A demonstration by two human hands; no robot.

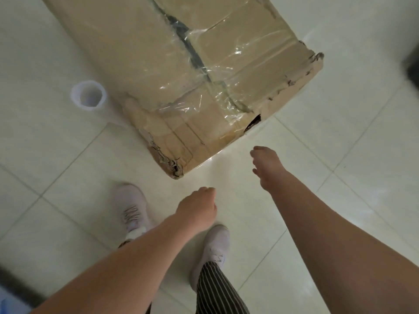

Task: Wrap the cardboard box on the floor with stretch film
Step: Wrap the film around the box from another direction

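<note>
1. Head view: the cardboard box (158,53) lies on the pale tiled floor (340,132), filling the upper middle. Its far end is cut off by the top edge, and its near corners are torn and crushed.
2. Clear stretch film (204,71) covers the box top in shiny wrinkles. How far round the sides it goes is hard to make out.
3. A film roll (88,96) stands upright just beside the box's left corner. A pale strip runs from it towards the box.
4. The left hand (197,208) hangs near the box's near corner, apart from it. It shows only its back, with the fingers curled under, so I cannot tell whether it grips anything.
5. The right hand (268,168) hangs close to the box's near edge, not touching it, fingers loosely bent and holding nothing.
6. A faint sheen lies between box and hands: film or a reflection, I cannot tell.
7. Below are two light shoes (132,207) and a striped trouser leg (215,291). A dark object (412,64) is cut off at the right edge.
</note>
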